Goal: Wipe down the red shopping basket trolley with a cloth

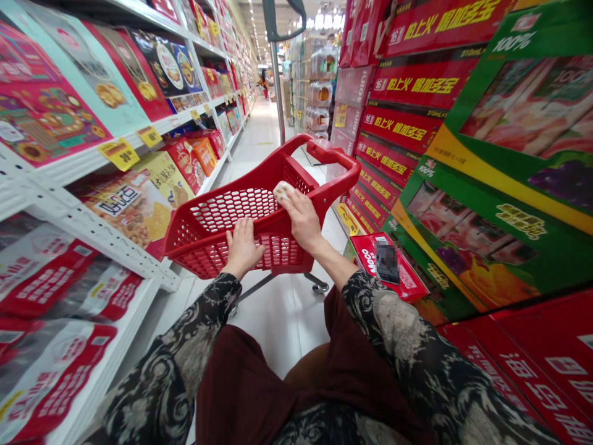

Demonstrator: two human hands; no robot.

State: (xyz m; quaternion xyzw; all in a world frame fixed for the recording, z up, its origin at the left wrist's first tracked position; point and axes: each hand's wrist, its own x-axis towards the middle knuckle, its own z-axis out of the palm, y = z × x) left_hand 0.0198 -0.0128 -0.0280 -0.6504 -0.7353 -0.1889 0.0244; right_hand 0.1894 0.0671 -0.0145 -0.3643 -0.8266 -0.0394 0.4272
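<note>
My left hand (241, 248) grips the near rim of a red plastic shopping cart basket (234, 210), which has a mesh of oval holes. My right hand (302, 221) rests on the basket's right rim. Its fingertips pinch a small pale wad (283, 191), perhaps tissue or a soft food item, which sits just above the basket's inner side. The basket's inside shows nothing else. A metal cart frame with a small caster (317, 285) shows beneath it.
White shelves of boxed snacks (139, 185) line the left of the aisle. Stacked red and green drink cartons (486, 185) tower on the right, with a red box (388, 267) low beside the cart. A person (264, 83) stands far down the aisle.
</note>
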